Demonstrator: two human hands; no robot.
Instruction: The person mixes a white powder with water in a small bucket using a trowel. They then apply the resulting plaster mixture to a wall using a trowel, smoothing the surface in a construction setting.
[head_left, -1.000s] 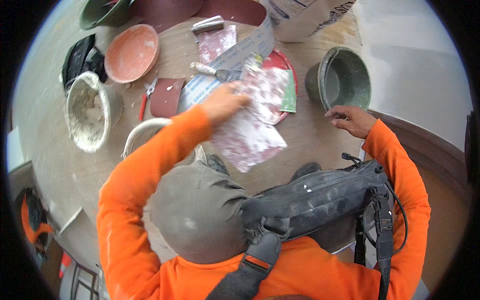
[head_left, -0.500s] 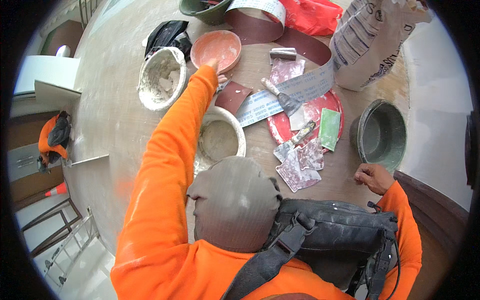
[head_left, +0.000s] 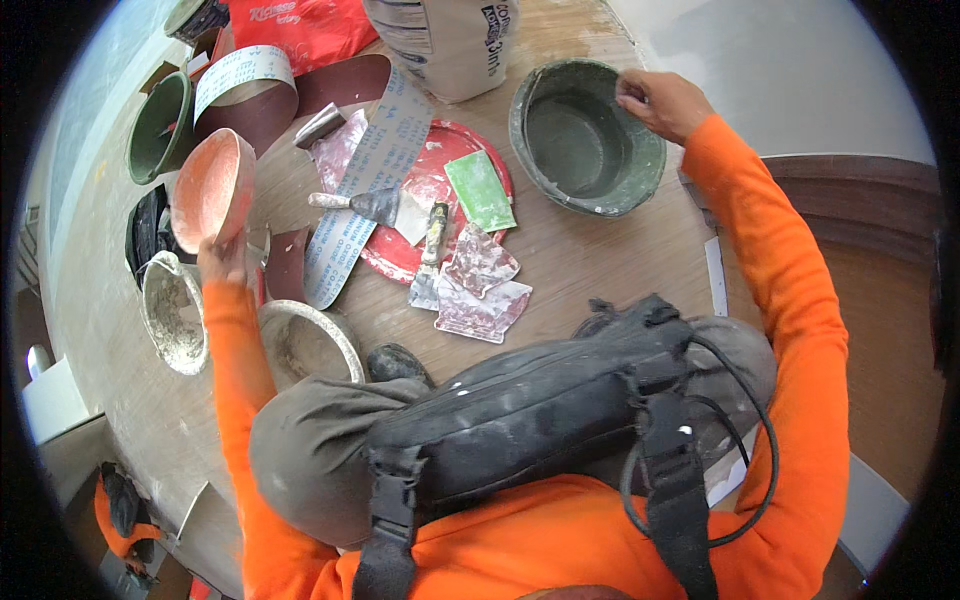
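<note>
My left hand [head_left: 222, 255] grips the lower edge of a shallow pink bowl [head_left: 210, 185], which is tilted on its side at the left. My right hand [head_left: 648, 100] has its fingers curled on the far right rim of a dark green bucket [head_left: 572, 130]. Between them lie two putty knives [head_left: 370, 205] [head_left: 436, 235] and scraps of white-smeared sandpaper [head_left: 480, 310]. A red lid [head_left: 388, 258] holds a green pad [head_left: 478, 190]. A printed-backed sandpaper strip [head_left: 340, 260] crosses the middle.
Two white buckets [head_left: 172, 330] [head_left: 350, 340] sit near my knees. A black bag [head_left: 150, 225], green basin [head_left: 150, 135], red bag [head_left: 300, 25] and large white sack [head_left: 440, 40] stand around the tools. A wall [head_left: 740, 80] is on the right; a co-worker [head_left: 125, 510] is at lower left.
My left hand has gone to the pink bowl, which is now tipped up. My right hand has moved forward onto the dark green bucket's rim. The view has shifted.
</note>
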